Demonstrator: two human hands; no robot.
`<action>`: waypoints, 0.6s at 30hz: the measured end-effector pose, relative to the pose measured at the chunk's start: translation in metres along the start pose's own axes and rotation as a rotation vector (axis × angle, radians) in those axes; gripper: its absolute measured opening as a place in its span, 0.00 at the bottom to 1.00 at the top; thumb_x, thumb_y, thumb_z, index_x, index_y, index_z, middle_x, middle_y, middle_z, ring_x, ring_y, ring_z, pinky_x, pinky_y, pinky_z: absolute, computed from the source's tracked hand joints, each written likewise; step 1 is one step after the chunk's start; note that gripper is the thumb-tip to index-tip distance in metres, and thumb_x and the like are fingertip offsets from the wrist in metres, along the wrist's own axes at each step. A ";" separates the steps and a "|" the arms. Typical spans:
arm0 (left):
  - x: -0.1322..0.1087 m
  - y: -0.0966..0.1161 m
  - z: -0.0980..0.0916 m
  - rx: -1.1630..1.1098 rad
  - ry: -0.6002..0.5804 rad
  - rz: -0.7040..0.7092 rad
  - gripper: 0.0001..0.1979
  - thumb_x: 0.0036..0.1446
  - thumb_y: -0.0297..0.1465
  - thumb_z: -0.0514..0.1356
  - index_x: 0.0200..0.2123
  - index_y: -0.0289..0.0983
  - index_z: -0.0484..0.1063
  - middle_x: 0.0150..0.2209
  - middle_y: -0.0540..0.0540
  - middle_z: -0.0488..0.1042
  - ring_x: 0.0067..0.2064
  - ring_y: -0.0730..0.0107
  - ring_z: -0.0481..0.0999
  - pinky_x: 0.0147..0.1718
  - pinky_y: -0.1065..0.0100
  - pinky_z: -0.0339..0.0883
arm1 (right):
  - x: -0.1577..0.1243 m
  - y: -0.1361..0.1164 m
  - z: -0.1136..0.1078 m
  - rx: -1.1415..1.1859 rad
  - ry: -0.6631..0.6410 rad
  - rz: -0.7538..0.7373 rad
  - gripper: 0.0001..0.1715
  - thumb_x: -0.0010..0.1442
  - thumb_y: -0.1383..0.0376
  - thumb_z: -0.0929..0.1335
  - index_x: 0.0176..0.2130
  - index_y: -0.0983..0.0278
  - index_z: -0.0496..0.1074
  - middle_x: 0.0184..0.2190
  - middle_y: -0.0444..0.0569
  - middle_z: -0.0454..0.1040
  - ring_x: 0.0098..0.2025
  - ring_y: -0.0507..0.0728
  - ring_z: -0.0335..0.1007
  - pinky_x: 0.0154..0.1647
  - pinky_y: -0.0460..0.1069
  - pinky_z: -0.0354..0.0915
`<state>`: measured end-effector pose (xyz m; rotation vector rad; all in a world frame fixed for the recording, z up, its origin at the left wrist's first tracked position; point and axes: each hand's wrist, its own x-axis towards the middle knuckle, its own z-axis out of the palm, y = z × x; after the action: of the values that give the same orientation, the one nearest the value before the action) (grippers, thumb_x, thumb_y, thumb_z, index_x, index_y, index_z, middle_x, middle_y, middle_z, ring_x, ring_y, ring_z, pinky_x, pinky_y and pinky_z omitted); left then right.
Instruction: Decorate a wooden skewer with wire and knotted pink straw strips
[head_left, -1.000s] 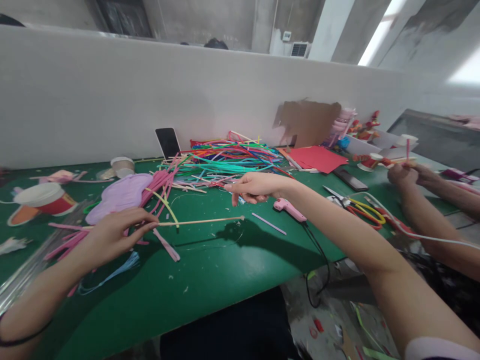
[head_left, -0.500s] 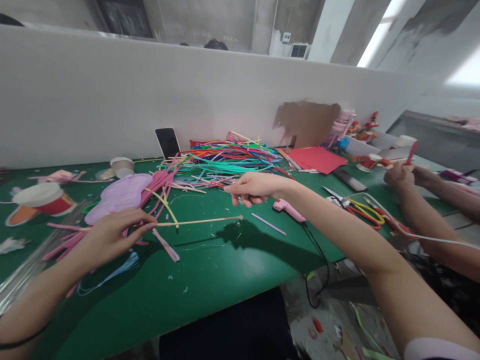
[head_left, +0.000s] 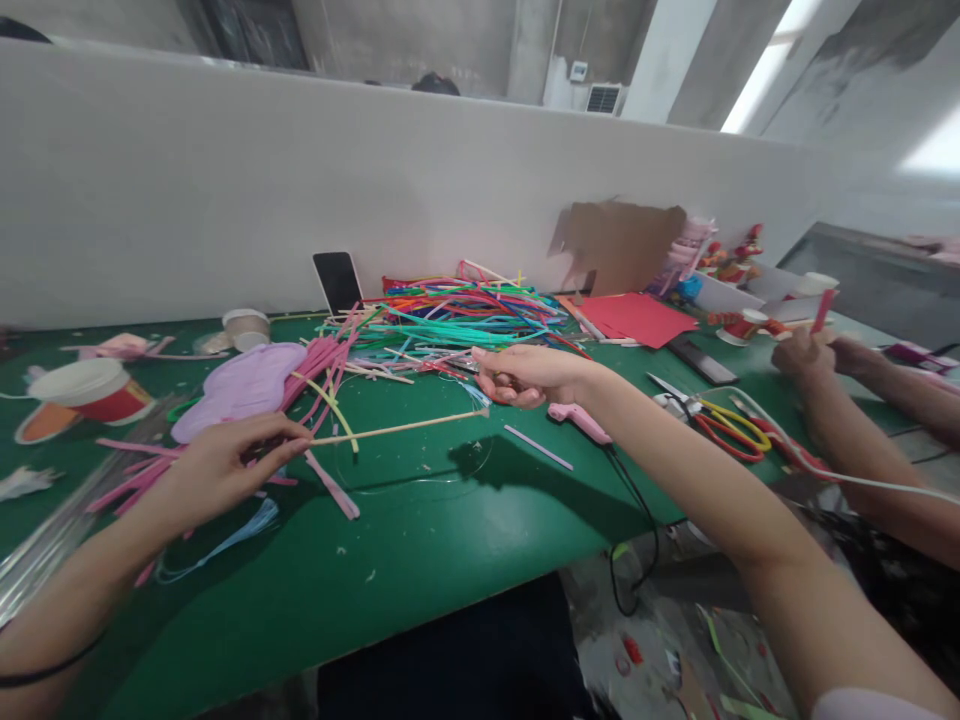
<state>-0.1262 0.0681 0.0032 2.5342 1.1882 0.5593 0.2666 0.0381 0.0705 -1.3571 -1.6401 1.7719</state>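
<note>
My left hand (head_left: pixel 232 462) pinches one end of a thin pale wooden stick (head_left: pixel 397 428) between thumb and fingers. The stick points right, above the green table, with a small pale blob at its far tip. A fine clear thread (head_left: pixel 405 490) hangs in a loop below it. My right hand (head_left: pixel 521 375) is just above and right of that tip, fingers curled and closed; what they hold is too small to make out. Light blue strands (head_left: pixel 477 394) show beneath its fingertips. Under my left hand lie pink fuzzy strips (head_left: pixel 319 365) and a lilac tray (head_left: pixel 241 390).
A heap of coloured pipe cleaners (head_left: pixel 465 320) lies behind. A phone (head_left: pixel 337 282) leans on the partition. Right of my hand are a pink glue gun (head_left: pixel 581 422) with a cord, and scissors (head_left: pixel 731 430). A co-worker's hands (head_left: pixel 806 355) are at far right; a paper cup (head_left: pixel 94 392) stands left.
My right hand has shifted slightly right, and its fingers have curled further in. The stick's tip has risen a little. My left hand keeps its pinch on the stick.
</note>
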 end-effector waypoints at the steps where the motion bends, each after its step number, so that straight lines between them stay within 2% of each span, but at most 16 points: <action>1: 0.000 0.000 0.000 0.000 0.001 0.000 0.19 0.59 0.48 0.56 0.37 0.40 0.78 0.35 0.48 0.80 0.34 0.66 0.76 0.31 0.70 0.67 | 0.000 -0.001 0.001 -0.005 0.001 0.006 0.31 0.68 0.44 0.59 0.27 0.65 0.65 0.17 0.37 0.58 0.13 0.42 0.46 0.10 0.38 0.41; 9: -0.002 0.000 0.001 -0.010 -0.001 -0.019 0.19 0.59 0.48 0.56 0.37 0.41 0.79 0.35 0.48 0.80 0.33 0.66 0.76 0.32 0.70 0.67 | 0.000 -0.003 0.003 0.016 0.014 0.023 0.30 0.70 0.48 0.58 0.23 0.63 0.58 0.15 0.35 0.51 0.13 0.42 0.43 0.10 0.38 0.40; 11: -0.003 0.000 0.000 -0.015 -0.009 -0.022 0.19 0.59 0.48 0.57 0.38 0.41 0.79 0.35 0.49 0.80 0.33 0.66 0.75 0.32 0.70 0.67 | -0.001 -0.002 0.003 -0.008 0.013 0.023 0.30 0.69 0.47 0.58 0.26 0.64 0.63 0.16 0.36 0.55 0.13 0.42 0.43 0.10 0.39 0.39; 13: -0.004 0.000 0.000 -0.017 -0.012 -0.021 0.18 0.59 0.47 0.57 0.38 0.41 0.78 0.35 0.49 0.80 0.33 0.66 0.75 0.33 0.70 0.67 | -0.001 -0.002 0.002 -0.038 -0.004 0.012 0.31 0.68 0.44 0.58 0.33 0.66 0.70 0.17 0.36 0.58 0.12 0.42 0.41 0.09 0.39 0.39; 16: -0.003 0.000 0.000 -0.010 -0.011 -0.018 0.18 0.59 0.47 0.57 0.38 0.41 0.78 0.34 0.49 0.80 0.33 0.66 0.75 0.34 0.69 0.67 | 0.000 -0.005 0.000 -0.082 -0.026 -0.020 0.33 0.67 0.42 0.58 0.43 0.66 0.73 0.16 0.35 0.57 0.12 0.42 0.41 0.10 0.40 0.40; 18: -0.002 0.000 0.001 0.003 -0.018 -0.014 0.18 0.59 0.47 0.57 0.37 0.41 0.78 0.34 0.49 0.80 0.32 0.67 0.75 0.34 0.69 0.67 | 0.002 -0.008 0.000 -0.127 -0.018 -0.020 0.32 0.65 0.41 0.59 0.41 0.65 0.74 0.16 0.35 0.57 0.12 0.42 0.42 0.10 0.40 0.41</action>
<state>-0.1270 0.0660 0.0023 2.5262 1.2009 0.5306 0.2633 0.0418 0.0771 -1.3782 -1.7969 1.6985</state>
